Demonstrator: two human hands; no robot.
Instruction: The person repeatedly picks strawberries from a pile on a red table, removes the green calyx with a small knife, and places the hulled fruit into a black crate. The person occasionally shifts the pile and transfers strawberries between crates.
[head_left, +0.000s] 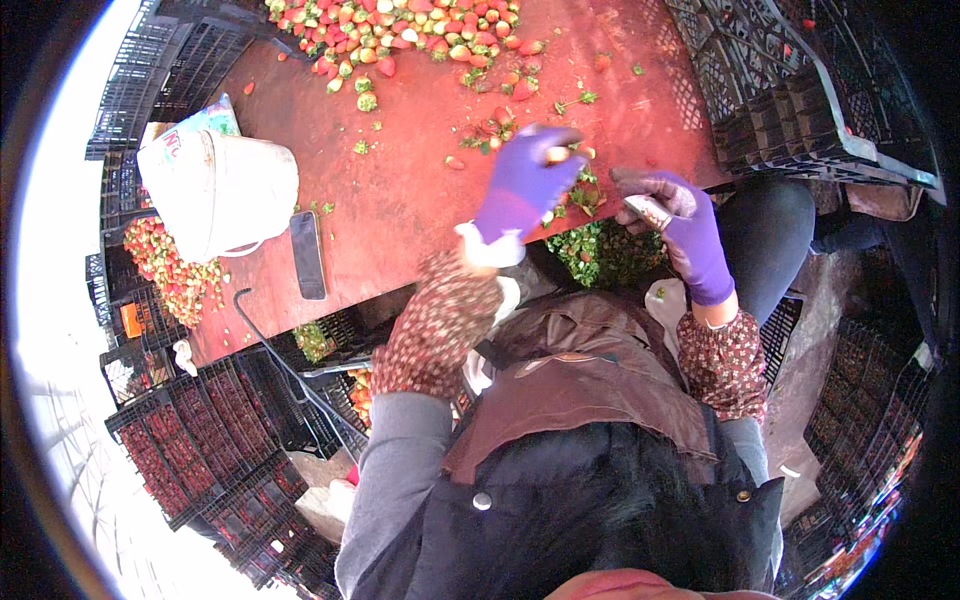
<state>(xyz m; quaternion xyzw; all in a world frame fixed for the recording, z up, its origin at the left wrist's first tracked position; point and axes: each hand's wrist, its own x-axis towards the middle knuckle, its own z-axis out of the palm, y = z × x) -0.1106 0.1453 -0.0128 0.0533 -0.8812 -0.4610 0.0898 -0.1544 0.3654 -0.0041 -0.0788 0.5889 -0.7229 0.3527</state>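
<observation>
My left hand (531, 184), in a purple work glove, is over the front part of the red tabletop (390, 180) with its fingers curled. It is blurred, and a small pale spot shows at its fingers; whether that is held fruit I cannot tell. Just past the table's edge, my right hand (679, 217), gloved alike, grips a small pale object (648, 211) with reddish stains. Strawberries with green leaves (491, 131) lie beyond my left hand. Loose strawberry leaves (585, 196) rest between the two hands, and below them sits a mass of green tops (600, 251).
A large strawberry heap (405, 34) covers the far side; another pile (172, 262) lies at the left. Nearby are a white bucket (244, 195) and a phone (307, 255). Black plastic crates (780, 112) stand at the right, stacked crates (202, 427) at lower left. A bent metal rod (266, 341) rises beside the table.
</observation>
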